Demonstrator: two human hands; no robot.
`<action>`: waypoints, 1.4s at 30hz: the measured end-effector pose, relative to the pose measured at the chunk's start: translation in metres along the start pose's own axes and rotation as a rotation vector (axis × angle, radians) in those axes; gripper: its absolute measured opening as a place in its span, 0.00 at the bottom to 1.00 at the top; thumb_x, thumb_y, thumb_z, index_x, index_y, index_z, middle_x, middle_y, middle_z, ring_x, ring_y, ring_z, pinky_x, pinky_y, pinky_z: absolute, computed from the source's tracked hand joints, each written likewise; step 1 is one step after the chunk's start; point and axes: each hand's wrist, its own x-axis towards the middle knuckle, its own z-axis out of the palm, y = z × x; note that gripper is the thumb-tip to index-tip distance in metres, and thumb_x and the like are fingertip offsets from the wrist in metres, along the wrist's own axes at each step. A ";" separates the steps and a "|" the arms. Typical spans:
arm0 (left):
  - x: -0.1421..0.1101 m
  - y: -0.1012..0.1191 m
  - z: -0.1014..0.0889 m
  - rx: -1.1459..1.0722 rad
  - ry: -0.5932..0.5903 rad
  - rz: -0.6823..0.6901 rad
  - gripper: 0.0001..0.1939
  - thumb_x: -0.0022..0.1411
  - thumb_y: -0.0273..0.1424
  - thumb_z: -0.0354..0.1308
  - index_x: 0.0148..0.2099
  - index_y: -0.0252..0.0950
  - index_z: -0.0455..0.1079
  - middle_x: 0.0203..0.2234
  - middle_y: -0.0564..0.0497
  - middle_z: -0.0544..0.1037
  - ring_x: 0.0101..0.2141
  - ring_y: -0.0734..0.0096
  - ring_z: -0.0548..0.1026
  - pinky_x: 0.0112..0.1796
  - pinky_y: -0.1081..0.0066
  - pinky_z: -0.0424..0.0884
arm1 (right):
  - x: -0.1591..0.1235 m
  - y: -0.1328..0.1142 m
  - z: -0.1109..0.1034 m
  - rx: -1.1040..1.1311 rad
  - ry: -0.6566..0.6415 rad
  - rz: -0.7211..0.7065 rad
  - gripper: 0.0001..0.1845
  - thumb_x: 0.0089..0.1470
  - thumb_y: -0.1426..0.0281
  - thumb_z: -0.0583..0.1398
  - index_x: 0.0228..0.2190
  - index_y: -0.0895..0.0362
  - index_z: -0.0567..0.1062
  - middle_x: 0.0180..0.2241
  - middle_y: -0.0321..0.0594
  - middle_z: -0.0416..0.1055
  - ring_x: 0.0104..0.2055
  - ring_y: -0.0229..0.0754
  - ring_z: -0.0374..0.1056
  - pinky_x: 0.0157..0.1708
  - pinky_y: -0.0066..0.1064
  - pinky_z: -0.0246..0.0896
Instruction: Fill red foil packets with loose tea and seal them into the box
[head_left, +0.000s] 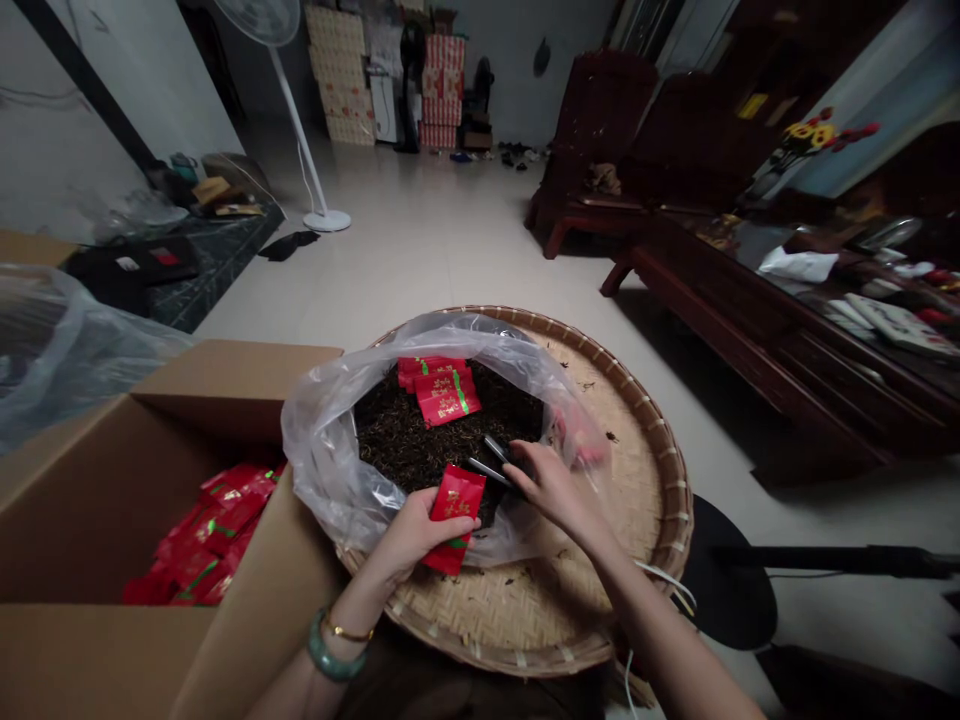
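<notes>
A small red packet [454, 500] with gold lettering and a green stripe is pinched in my left hand [412, 535], near the front of the bag. My right hand [551, 482] grips tongs [489, 468] with two silver prongs, which stand apart just beside the packet's upper end. Below both hands, dark dried tea leaves [394, 450] fill a clear plastic bag [319, 460] with its mouth spread wide. Several more red packets [445, 393] lie on the leaves at the back. The bag sits on a round woven bamboo tray [679, 480].
At the left stands an open cardboard box [247, 375] with many red packets [217, 535] inside. A black round stand base [731, 590] is right of the tray. Farther off are a dark wooden table [720, 310], a wooden bench [600, 200] and a white fan [326, 220].
</notes>
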 end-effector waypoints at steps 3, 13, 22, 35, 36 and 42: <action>0.000 -0.001 0.003 0.031 -0.026 0.002 0.23 0.37 0.36 0.72 0.34 0.30 0.69 0.25 0.48 0.80 0.22 0.70 0.77 0.26 0.73 0.72 | 0.003 -0.030 -0.002 0.161 -0.022 -0.083 0.13 0.59 0.64 0.54 0.41 0.55 0.74 0.39 0.43 0.74 0.40 0.42 0.69 0.42 0.35 0.63; -0.004 -0.010 0.000 -0.049 -0.146 -0.004 0.26 0.43 0.38 0.70 0.42 0.31 0.67 0.30 0.45 0.80 0.27 0.65 0.79 0.26 0.71 0.72 | 0.008 -0.058 0.011 0.444 -0.098 -0.073 0.20 0.56 0.56 0.55 0.22 0.57 0.74 0.22 0.36 0.68 0.26 0.37 0.63 0.26 0.27 0.59; -0.050 0.027 -0.059 -0.422 0.303 0.860 0.48 0.31 0.65 0.59 0.57 0.64 0.57 0.40 0.59 0.79 0.25 0.70 0.73 0.19 0.74 0.63 | 0.027 -0.022 0.010 0.581 -0.119 0.124 0.25 0.60 0.55 0.46 0.40 0.59 0.73 0.31 0.42 0.72 0.30 0.39 0.68 0.26 0.28 0.63; -0.018 0.024 -0.028 -0.267 0.207 0.383 0.25 0.47 0.36 0.68 0.45 0.33 0.66 0.33 0.47 0.80 0.29 0.70 0.78 0.27 0.76 0.72 | 0.127 -0.036 0.052 -0.257 -0.069 -0.240 0.20 0.46 0.77 0.64 0.44 0.59 0.72 0.46 0.53 0.68 0.51 0.56 0.59 0.48 0.46 0.57; -0.016 0.023 -0.029 -0.254 0.234 0.385 0.25 0.47 0.36 0.68 0.45 0.33 0.66 0.33 0.47 0.80 0.29 0.70 0.78 0.28 0.76 0.72 | 0.127 -0.036 0.050 -0.231 -0.071 -0.240 0.14 0.47 0.76 0.63 0.39 0.59 0.74 0.42 0.52 0.70 0.49 0.55 0.61 0.47 0.45 0.58; 0.002 0.015 -0.032 -0.148 0.400 0.505 0.29 0.50 0.37 0.65 0.54 0.36 0.63 0.50 0.40 0.74 0.47 0.60 0.74 0.37 0.71 0.74 | 0.092 -0.040 0.047 0.018 -0.070 -0.239 0.11 0.59 0.71 0.53 0.36 0.58 0.76 0.35 0.40 0.75 0.36 0.40 0.69 0.37 0.30 0.65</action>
